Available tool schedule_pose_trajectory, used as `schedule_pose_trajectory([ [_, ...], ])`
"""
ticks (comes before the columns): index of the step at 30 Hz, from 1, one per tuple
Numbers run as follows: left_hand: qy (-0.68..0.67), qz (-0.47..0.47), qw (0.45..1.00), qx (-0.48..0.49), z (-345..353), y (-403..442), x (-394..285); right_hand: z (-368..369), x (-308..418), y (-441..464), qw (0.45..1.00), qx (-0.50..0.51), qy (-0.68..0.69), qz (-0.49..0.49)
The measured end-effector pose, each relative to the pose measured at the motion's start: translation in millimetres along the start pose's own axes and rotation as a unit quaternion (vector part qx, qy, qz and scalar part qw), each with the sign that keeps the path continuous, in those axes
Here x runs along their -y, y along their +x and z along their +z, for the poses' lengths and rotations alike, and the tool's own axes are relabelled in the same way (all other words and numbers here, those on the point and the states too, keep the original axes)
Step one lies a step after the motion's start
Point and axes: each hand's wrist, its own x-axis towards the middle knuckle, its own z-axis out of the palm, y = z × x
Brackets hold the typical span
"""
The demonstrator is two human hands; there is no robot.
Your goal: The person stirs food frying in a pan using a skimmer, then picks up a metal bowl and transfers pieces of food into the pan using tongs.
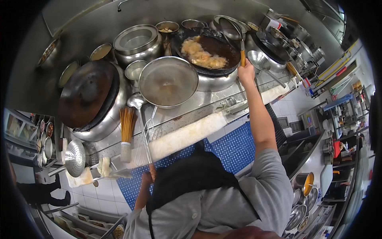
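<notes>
Careful: hot-oil splash risk nr bare R hand

R hand (246,73), upper right of centre, has its fingers clenched round the orange grip of a long-handled skimmer (242,57). Its head is up by the far side of the wok (217,74), top centre; can't tell if it's touching the oil (215,44). Battered food (210,61) sits in that wok, bubbling, along the left & near side.

Main worry, IMO: a slip or quick tilt of the skimmer could splash oil on the hand, b/c skin's bare & close to the rim. Clumped batter could also cook unevenly, or tear if poked hard.

L hand (146,177), lower centre-left, is just beside the wooden handle end of a ladle (137,100); can't tell if its fingers are closed on it. That handle sticks out past the towel (187,133) on the counter (215,99) edge, nr the apron (191,175), so a snag could pull it off.
</notes>
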Motion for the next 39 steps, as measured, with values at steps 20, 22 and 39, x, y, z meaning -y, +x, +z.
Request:
schedule_pose_trajectory([
  [20, -0.146, -0.062, 0.982, -0.099, -2, -27, -28, 35, -20, 40, 0.654, 0.271, 0.615, 0.348],
  [22, -0.166, -0.096, 0.981, -0.024, -16, -41, -45, 23, -9, 29, 0.636, 0.274, 0.626, 0.358],
  [39, -0.065, -0.039, 0.997, -0.012, 15, 8, 10, 13, 39, -96, 0.805, 0.316, 0.446, 0.231],
])
